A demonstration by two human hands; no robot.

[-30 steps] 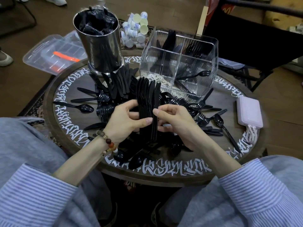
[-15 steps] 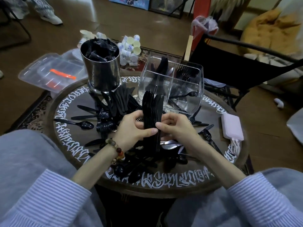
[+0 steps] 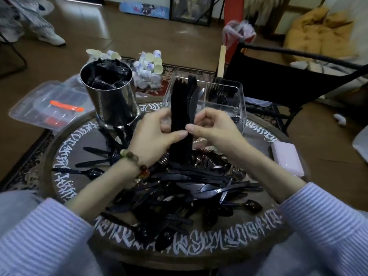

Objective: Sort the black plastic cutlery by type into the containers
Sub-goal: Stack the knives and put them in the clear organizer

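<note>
Knife bundle (image 3: 184, 116): upright, gripped by left hand (image 3: 153, 134) and right hand (image 3: 214, 128), thumbs pinching it; before clear box (image 3: 238, 96), above cutlery pile (image 3: 191, 188).

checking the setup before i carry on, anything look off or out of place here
One spoon lies crosswise inside the clear divided container, while the forks in it stand upright. Nothing else stands out.

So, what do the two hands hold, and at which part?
Both hands grip one upright bundle of black knives around its middle.
</note>
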